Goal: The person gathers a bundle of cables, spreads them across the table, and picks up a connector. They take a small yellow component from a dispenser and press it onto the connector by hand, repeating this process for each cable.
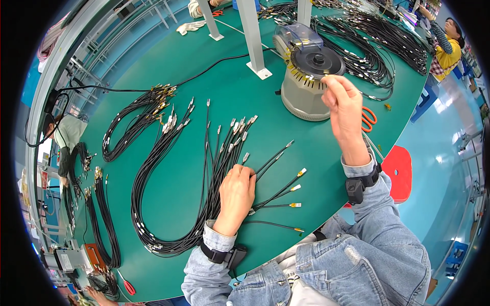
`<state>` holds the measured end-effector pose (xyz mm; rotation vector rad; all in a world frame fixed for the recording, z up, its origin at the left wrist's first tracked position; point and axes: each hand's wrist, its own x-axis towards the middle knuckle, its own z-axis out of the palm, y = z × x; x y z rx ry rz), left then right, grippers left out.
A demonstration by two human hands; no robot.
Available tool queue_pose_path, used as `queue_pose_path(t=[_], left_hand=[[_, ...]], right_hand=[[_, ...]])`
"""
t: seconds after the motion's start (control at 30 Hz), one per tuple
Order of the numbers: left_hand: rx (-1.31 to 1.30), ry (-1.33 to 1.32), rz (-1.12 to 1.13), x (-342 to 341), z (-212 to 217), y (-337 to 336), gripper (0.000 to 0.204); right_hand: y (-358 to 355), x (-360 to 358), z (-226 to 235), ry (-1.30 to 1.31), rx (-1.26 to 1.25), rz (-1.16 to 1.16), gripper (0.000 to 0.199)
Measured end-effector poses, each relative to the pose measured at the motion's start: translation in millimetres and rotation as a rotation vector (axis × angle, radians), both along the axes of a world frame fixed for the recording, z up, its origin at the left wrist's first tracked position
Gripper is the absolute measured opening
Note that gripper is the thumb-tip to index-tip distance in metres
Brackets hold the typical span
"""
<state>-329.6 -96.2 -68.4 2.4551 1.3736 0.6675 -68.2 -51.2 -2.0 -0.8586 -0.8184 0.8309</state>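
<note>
A worker at a green desk (pixel 224 86) reaches toward a round grey machine (pixel 303 97). The right hand (pixel 344 104), thumb and forefinger drawn together in a pinch, is at the machine's near right rim; yellow pieces (pixel 310 77) line its edge, and whether one is caught between the fingertips is too small to tell. Nearer the worker and left of the machine, the left hand (pixel 237 191) rests on a bundle of black cables (pixel 213 178), fingers bent among the strands; whether they grip one cannot be seen. Cable ends with yellow bands (pixel 299 174) fan out on the machine's near side. A clean pick would likely call for a light pinch at a piece's very edge, clear of its neighbours on the rim. The left hand would do well to single out one cable and steady it just behind the connector. A clear gap between banded and other ends should limit mix-ups. Orange handles (pixel 368 119), just right of the machine, deserve a wide berth.
</note>
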Motion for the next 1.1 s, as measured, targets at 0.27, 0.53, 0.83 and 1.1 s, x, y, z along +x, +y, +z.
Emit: queue_pose_path(t=[0.27,0.53,0.83,1.1], left_hand=[[0.146,0.048,-0.061,26.6,10.3,6.7,0.012],[0.119,-0.170,-0.087,32.6,-2.4,23.2,0.010],[-0.741,-1.049,0.095,25.8,50.3,-2.0,0.017],[-0.752,-1.043,0.074,22.1,52.9,-9.8,0.019]], right_hand=[[-13.9,-27.5,-11.9,0.017,0.028,0.317,0.011],[-23.9,-47.0,-27.5,-0.123,-0.065,0.493,0.011],[-52.5,-72.8,-28.0,-0.195,-0.104,0.660,0.011],[-56.2,-81.5,-26.9,-0.364,-0.013,0.551,0.012]])
